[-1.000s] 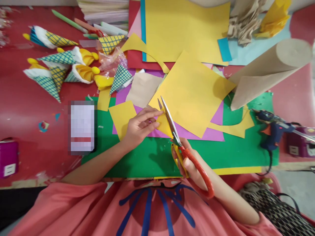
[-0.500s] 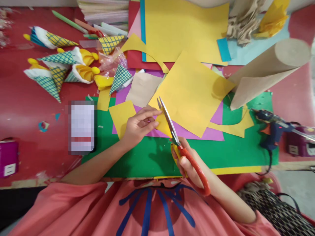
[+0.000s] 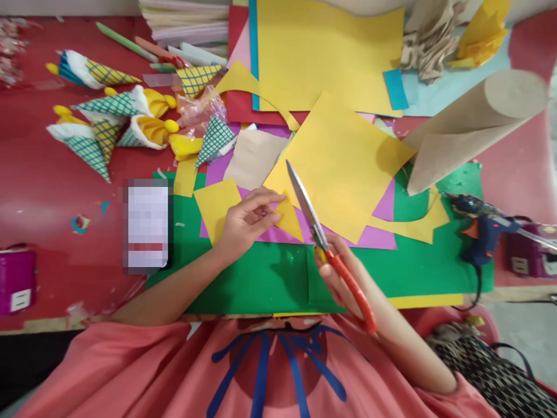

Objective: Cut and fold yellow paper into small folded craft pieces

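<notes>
Near the middle of the frame, over the green sheet (image 3: 261, 278) on the red counter (image 3: 52, 191), the left hand (image 3: 246, 223) pinches a small yellow paper triangle (image 3: 289, 219) by its left corner — fingertips pressed together on it. Just right of it, the right hand (image 3: 343, 278) is wrapped around the orange handles of the scissors (image 3: 324, 241), blades shut and pointing toward the upper left, lying beside the triangle's right edge. A blue glue gun (image 3: 481, 226) rests at right — paper cones (image 3: 108, 125) lie upper left.
</notes>
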### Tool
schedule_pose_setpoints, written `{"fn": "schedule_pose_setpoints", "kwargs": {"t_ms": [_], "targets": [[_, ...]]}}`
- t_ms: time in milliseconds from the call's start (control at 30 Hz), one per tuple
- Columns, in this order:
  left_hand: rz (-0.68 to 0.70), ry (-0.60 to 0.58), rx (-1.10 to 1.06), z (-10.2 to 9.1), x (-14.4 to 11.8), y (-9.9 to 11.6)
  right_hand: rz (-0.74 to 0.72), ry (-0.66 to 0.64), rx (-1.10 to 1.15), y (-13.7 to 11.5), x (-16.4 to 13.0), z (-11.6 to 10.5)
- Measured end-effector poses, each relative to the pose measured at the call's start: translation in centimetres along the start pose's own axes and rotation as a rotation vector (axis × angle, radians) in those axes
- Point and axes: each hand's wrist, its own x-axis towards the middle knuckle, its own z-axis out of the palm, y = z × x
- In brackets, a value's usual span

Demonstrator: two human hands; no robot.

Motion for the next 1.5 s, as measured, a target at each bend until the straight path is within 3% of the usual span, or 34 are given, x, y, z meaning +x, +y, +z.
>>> {"fn": "schedule_pose_setpoints", "kwargs": {"t_ms": [100, 233, 300, 400, 533, 633, 700, 800, 900, 1167, 1367, 1500], "targets": [[-0.003, 0.024, 0.027, 0.0, 0.1, -0.1, -0.047, 0.089, -0.335, -1.8, 0.9, -3.3], [-0.044, 0.057, 0.103, 0.3, 0.3, 0.0, -0.21, 0.452, -0.851, -2.7, 5.0, -8.1], [-0.049, 0.08, 0.138, 0.3, 0.4, 0.0, -0.165, 0.553, -0.961, -2.2, 7.6, -10.1], [-0.06, 0.105, 0.179, 0.3, 0.4, -0.3, -0.102, 0.578, -1.033, -1.3, 10.4, -12.3], [-0.043, 0.088, 0.163, 0.1, 0.4, -0.9, 0.021, 0.598, -1.143, -2.2, 10.3, -12.1], [-0.044, 0.077, 0.149, 0.1, 0.4, -0.9, -0.209, 0.772, -1.119, -3.5, 8.9, -9.1], [-0.06, 0.075, 0.143, 0.2, 0.5, -0.8, -0.403, 0.602, -0.823, -3.6, 8.6, -6.3], [-0.082, 0.055, 0.131, 0.3, 0.4, -0.7, -0.3, 0.112, -0.286, -2.4, 9.1, -2.4], [-0.081, 0.017, 0.122, 0.3, 0.1, -0.6, -0.255, -0.031, -0.053, -0.5, 10.0, -0.3], [-0.151, -0.112, 0.351, 0.0, -0.1, 0.1, -0.26, -0.061, 0.157, 0.6, 10.1, -0.2], [-0.147, -0.115, 0.363, -0.1, -0.1, 0.1, -0.216, -0.129, 0.184, 0.1, 10.1, -0.5], [-0.184, -0.092, 0.345, -0.1, -0.1, 0.1, -0.188, -0.104, 0.181, 0.0, 10.1, -0.8]]}}
